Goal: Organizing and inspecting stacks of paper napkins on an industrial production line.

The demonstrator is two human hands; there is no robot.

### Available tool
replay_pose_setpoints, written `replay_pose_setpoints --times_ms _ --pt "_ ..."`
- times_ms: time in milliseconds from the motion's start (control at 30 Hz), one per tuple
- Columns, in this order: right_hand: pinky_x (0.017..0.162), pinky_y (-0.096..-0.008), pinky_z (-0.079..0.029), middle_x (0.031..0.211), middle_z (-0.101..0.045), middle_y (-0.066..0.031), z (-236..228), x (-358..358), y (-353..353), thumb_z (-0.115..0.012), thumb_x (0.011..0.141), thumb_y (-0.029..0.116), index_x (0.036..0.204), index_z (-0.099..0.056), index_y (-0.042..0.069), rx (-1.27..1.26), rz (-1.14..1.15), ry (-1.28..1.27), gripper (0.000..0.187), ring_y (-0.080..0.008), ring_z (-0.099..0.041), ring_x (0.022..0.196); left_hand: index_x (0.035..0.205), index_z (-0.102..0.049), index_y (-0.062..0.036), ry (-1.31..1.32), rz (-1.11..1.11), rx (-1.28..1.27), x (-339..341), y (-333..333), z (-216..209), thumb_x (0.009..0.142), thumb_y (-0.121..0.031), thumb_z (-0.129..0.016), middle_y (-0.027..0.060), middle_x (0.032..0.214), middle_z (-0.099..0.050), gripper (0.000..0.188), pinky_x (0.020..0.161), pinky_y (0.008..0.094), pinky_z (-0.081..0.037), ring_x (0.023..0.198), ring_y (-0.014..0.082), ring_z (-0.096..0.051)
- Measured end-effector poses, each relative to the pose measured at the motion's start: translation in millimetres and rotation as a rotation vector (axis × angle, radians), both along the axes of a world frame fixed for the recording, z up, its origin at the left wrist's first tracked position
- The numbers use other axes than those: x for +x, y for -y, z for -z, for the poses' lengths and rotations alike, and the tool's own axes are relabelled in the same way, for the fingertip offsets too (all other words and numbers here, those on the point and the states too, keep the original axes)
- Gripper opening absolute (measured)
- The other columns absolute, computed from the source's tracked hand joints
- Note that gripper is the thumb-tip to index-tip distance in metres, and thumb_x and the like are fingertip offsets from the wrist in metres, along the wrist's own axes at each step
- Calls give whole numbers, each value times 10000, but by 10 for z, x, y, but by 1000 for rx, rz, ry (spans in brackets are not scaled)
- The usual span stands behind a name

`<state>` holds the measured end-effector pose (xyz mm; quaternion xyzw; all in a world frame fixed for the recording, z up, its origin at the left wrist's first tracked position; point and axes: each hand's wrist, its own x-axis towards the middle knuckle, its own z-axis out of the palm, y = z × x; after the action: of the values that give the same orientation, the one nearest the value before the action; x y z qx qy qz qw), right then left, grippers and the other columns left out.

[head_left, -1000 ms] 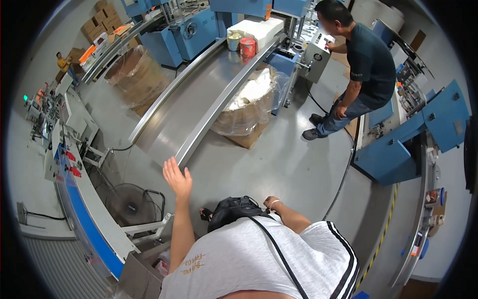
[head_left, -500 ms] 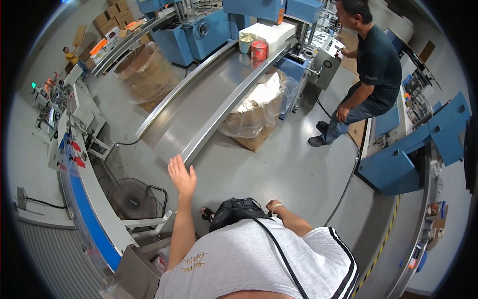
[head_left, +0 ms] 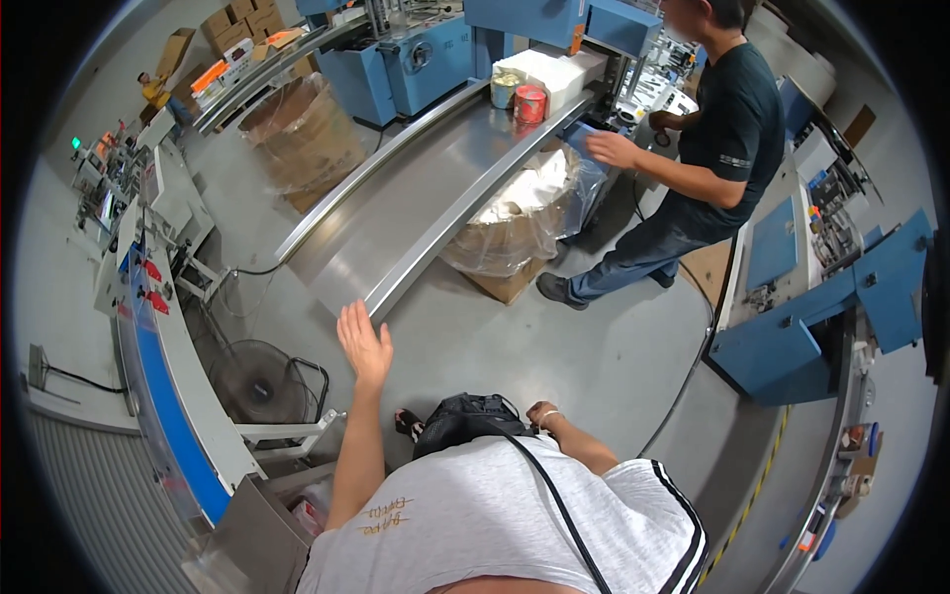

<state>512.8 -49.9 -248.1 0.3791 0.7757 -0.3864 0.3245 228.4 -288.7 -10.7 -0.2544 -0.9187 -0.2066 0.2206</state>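
My left hand (head_left: 364,345) is open, its fingers stretched out at the near end of a long steel chute (head_left: 396,213). The fingertips reach the chute's end edge; whether they touch it I cannot tell. Beside a black bag (head_left: 465,411) at my waist hangs my right hand (head_left: 542,411), its fingers curled, with no object visible in it. Farther up the chute stand a red tin (head_left: 529,104) and a yellowish-green tin (head_left: 504,91). White stacked material (head_left: 554,74) lies behind them.
A co-worker (head_left: 737,129) stands right of the chute beside a blue machine (head_left: 524,25). Plastic-lined cartons stand under the chute (head_left: 500,243) and left of it (head_left: 302,139). A floor fan (head_left: 259,386) and a blue-belted conveyor (head_left: 170,416) are at left. A cable (head_left: 683,391) crosses the floor.
The co-worker has stepped left toward the chute and stretched an arm out to its side. My view has shifted slightly. My left hand stays by the chute's end, my right at my side.
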Motion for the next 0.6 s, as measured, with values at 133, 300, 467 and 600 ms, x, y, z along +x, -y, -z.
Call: replay_pose_setpoints --times_ms 133,300,467,600 --pt "732 -340 -513 885 -681 -139 244 50 -25 -539 777 264 944 -699 68 -21 35 -40 303 -257 -651 806 1344 -363 22 -2 19 28 9 -17 -28 748 -129 -639 227 1291 -434 674 1080 492 -234 1255 389 -353" --pt "606 -330 -524 771 -690 -138 372 78 -40 -546 796 232 928 -683 15 -29 20 -96 289 -208 -670 662 1342 -365 26 1 16 29 24 -8 -40 745 -136 -647 227 1288 -437 680 1077 490 -238 1252 389 -356" --pt "640 -337 -526 837 -691 -153 446 156 -60 -560 813 227 957 -678 -8 -77 96 -128 300 -225 -673 692 1336 -375 25 -11 21 24 40 -36 -60 742 -131 -654 221 1285 -446 674 1072 485 -253 1247 382 -371" --pt "670 -333 -526 865 -690 -156 352 173 -62 -570 818 223 970 -675 -20 -64 55 -134 305 -233 -671 716 1342 -356 25 29 20 16 38 5 -52 759 -165 -651 216 1318 -427 681 1088 491 -228 1284 381 -329"
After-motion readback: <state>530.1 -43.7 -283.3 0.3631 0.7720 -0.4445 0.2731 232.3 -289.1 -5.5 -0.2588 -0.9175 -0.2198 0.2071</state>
